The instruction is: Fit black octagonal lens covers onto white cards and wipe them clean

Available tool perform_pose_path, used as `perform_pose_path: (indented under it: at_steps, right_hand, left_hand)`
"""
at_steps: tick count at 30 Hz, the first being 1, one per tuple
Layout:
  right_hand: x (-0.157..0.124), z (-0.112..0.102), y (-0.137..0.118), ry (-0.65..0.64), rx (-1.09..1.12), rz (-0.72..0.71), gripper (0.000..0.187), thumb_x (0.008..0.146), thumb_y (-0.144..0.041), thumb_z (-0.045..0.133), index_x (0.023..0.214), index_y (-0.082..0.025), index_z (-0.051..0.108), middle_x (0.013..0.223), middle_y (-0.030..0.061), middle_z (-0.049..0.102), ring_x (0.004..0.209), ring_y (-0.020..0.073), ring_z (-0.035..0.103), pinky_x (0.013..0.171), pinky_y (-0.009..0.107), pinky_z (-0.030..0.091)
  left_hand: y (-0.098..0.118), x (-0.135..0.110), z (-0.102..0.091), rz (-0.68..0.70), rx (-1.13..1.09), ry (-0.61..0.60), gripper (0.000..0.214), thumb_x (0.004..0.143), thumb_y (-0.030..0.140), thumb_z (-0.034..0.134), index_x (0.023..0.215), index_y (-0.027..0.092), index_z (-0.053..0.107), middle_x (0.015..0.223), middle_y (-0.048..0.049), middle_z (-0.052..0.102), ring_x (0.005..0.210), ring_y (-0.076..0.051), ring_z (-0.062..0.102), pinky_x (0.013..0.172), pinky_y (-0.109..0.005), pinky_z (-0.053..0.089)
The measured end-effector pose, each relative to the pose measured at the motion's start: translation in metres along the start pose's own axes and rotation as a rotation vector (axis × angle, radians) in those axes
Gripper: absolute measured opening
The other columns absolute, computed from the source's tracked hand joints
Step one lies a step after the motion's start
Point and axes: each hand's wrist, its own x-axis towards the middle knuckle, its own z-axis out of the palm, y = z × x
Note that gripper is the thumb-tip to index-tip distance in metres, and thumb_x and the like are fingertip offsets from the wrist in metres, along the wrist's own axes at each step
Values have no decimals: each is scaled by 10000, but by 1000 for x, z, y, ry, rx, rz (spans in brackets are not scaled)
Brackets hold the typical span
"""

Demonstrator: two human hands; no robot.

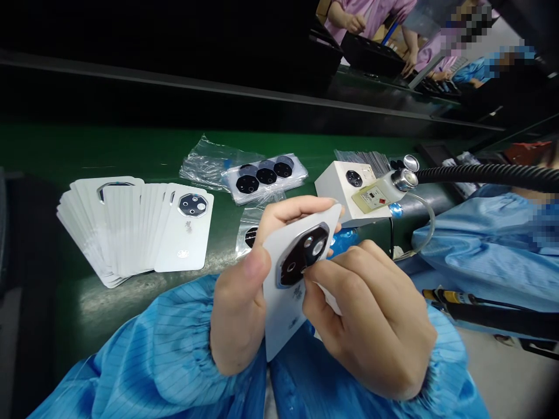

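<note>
We hold a white backing card up over the near edge of the green bench, gripped between both hands. Our left hand clasps the card's left side, its thumb along the edge and its fingers curling over the top. Our right hand pinches the lower right side, with its fingertips against the rim of a glossy black oval camera lens cover. That cover sits on the card, silver-edged and pierced by several round openings, with small printing below it. Farther along the bench lie a fanned stack of matching cards, a plastic bag of black lens parts and a white tester box.
</note>
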Motion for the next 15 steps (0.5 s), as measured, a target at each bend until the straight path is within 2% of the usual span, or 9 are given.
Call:
perform_pose_path:
  at_steps: [8, 12, 15]
  right_hand:
    - [0, 2, -1, 24, -118, -48, 120, 805, -41, 487, 798, -94, 595, 600, 41, 521, 547, 144, 402, 508, 314, 263]
    - [3, 3, -2, 26, -120, -68, 118, 808, -43, 495, 772, -83, 600, 564, 41, 522, 527, 144, 407, 486, 313, 273]
    - [4, 0, -2, 44, -117, -76, 97, 804, -41, 512, 780, -78, 599, 559, 42, 533, 521, 147, 428, 475, 318, 283]
  left_hand:
    - [-1, 1, 0, 0, -29, -48, 382, 843, 414, 475, 1170, 226, 540, 1148, -52, 637, 1067, -248, 581, 941, -302, 465]
    - [-1, 4, 1, -30, -79, -54, 371, 835, 423, 473, 1140, 228, 554, 1136, -49, 649, 1023, -245, 607, 925, -322, 474]
    - [-3, 7, 5, -58, -125, 14, 376, 779, 435, 499, 1081, 222, 570, 1060, -63, 675, 965, -256, 630, 895, -366, 481]
